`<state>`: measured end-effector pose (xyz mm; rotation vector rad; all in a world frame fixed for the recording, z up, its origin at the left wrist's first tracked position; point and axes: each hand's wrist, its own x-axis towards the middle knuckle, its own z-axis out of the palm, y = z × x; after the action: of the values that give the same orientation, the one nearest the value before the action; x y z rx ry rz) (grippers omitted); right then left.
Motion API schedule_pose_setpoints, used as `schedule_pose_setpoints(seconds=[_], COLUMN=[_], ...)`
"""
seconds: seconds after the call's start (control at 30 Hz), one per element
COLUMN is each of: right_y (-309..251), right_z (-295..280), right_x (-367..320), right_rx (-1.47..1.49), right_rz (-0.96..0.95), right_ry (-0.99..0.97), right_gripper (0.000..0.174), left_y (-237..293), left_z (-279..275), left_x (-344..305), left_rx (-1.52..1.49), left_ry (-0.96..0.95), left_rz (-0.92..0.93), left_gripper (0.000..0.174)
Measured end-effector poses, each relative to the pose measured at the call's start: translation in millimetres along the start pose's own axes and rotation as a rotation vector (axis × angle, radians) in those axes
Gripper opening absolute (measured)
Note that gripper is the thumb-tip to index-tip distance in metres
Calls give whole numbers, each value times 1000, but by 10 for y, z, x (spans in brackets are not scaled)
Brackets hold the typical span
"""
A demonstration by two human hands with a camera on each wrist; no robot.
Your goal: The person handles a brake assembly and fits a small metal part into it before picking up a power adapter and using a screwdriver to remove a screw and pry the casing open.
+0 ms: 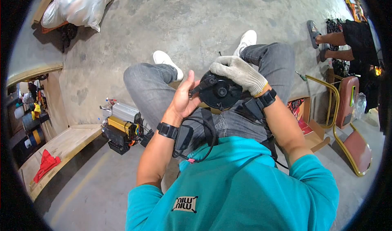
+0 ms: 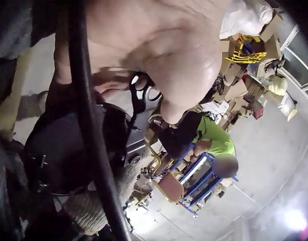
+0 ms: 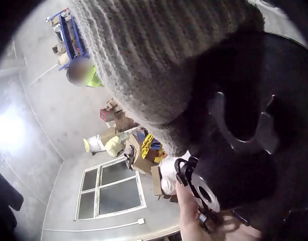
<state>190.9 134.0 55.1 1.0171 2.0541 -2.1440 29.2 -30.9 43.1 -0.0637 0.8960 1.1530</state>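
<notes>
Between the knees, in the head view, is a black round part [image 1: 223, 93] with a central hub and a flat arm at its side. My right hand [image 1: 241, 72], in a pale knitted glove, grips its far upper edge. The bare left hand [image 1: 185, 98] holds the part's left side, thumb pointing up. In the left wrist view, this hand's fingers lie behind a black metal arm [image 2: 139, 113] with round holes. The right wrist view shows the ribbed glove [image 3: 144, 60] over the dark round body [image 3: 289, 135] and the left fingertips near a ringed end [image 3: 205, 193].
At the left stand a wooden bench [image 1: 69, 149] with a red cloth [image 1: 46, 164] and a gold-and-black motor-like assembly [image 1: 120, 126]. To the right are an open cardboard box [image 1: 314, 135] and a gold-framed chair [image 1: 355, 147]. Another person's legs [image 1: 335, 39] show at upper right.
</notes>
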Motion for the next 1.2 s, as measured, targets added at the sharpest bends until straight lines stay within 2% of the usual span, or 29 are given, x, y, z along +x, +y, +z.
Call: schedule_pose_setpoints(seconds=[0.1,0.2,0.27,0.3,0.33,0.37,0.4,0.43,0.5,0.57,0.7,0.8,0.93,1.0,1.2], right_y=[-82,-86,25,6,-28,-55,-36,16,5,-78,10,91,130,171,149], right_z=[-6,18,33,38,58,70,76,92,108,135,183,211,216,196,198], right_x=[-25,-21,4,1,-4,10,49,84,125,140,223,268,326,359,382], right_rx=[-22,-22,-102,-102,-8,85,84,151,216,253,280,331,250,247,212], right_rz=[78,42,-126,-124,-33,55,53,63,71,159,118,86,110,128,143], right_ry=[-1,56,76,77,102,128,128,138,148,188,205,212,239,257,228], right_gripper=[39,38,38,38,38,38,38,38,38,37,37,36,38,39,41], left_y=[-92,-171,-191,-202,-246,-292,-320,-347,-354,-343,-331,-351,-290,-245,-192], left_z=[-32,9,35,51,75,107,136,156,175,129,129,72,81,140,31], left_x=[64,83,77,80,82,102,127,143,201,249,300,351,371,367,381], left_rx=[-112,-185,-181,-177,-179,-176,-172,-172,-202,-209,-205,-208,-196,-170,-121], left_ry=[-79,-9,5,17,19,102,185,187,322,328,389,400,411,477,418], left_rz=[-8,26,60,97,95,169,243,240,333,362,452,474,467,433,387], left_gripper=[73,70,68,67,67,64,62,62,52,51,47,45,45,43,42])
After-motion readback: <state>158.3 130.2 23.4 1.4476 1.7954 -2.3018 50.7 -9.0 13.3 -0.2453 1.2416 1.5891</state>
